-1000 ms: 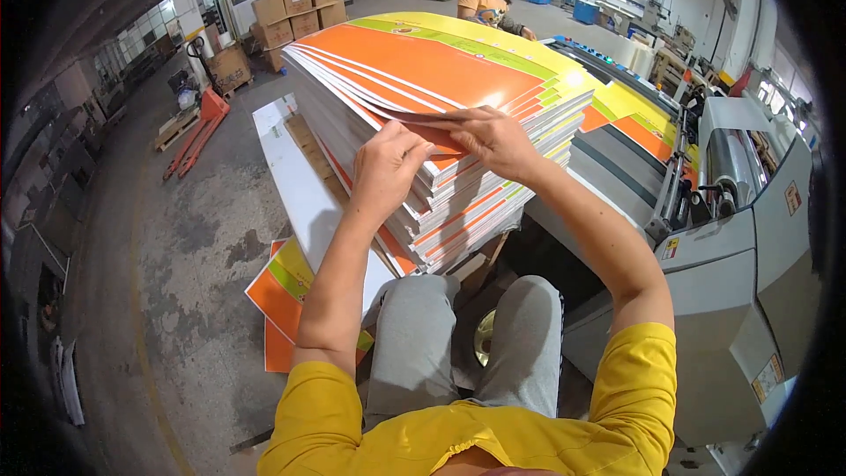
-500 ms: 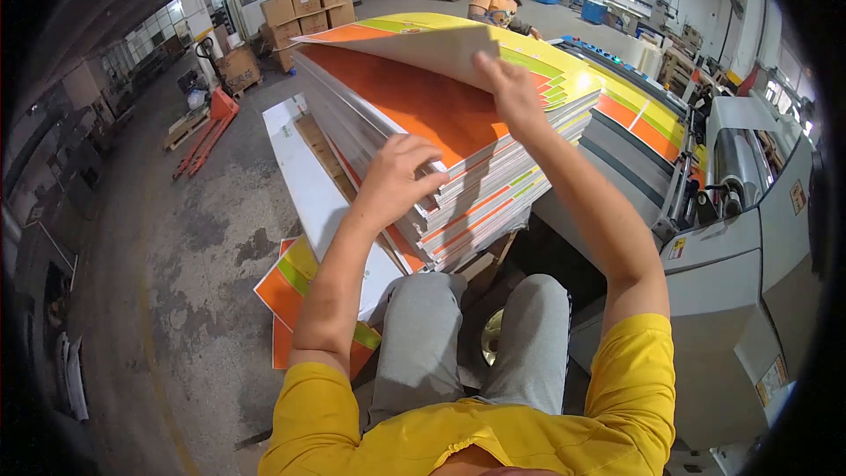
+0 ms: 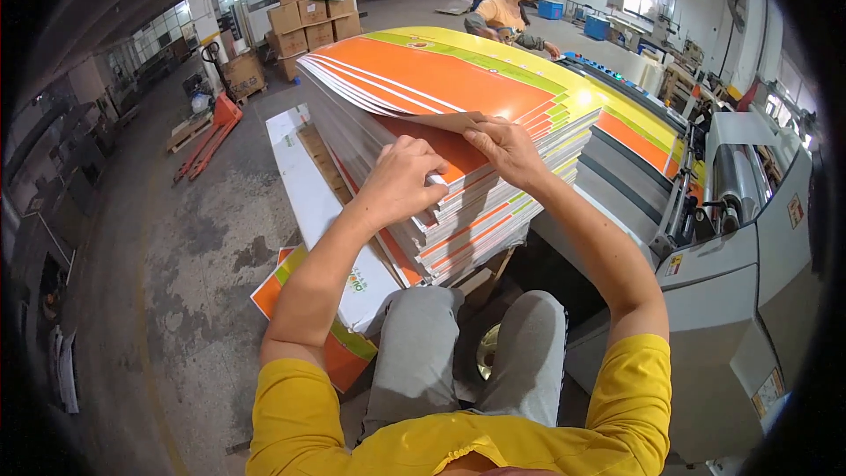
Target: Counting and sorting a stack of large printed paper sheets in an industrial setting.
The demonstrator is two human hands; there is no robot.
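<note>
The tall stack of printed sheets (image 3: 493,225) stands in front of the person's knees, beside the grey machine (image 3: 705,273) on the right. Its edges are a little uneven, so a light touch on its near side seems wise. On top lie the fanned orange, green and yellow sheets (image 3: 414,75), stepped along their left and right edges; pressing on them would likely disturb those steps.

The right hand (image 3: 511,154) is at the near edge of these upper sheets, its fingers pinching a raised edge (image 3: 445,122) that shows its brownish underside. A broad, gentle curve there should guard against a crease. The left hand (image 3: 401,178) is at the near left corner of the stack, fingers curled, thumb apart from them; whether they pinch a sheet, I cannot tell. There, fingertip contact would likely steady the corner without denting it.
</note>
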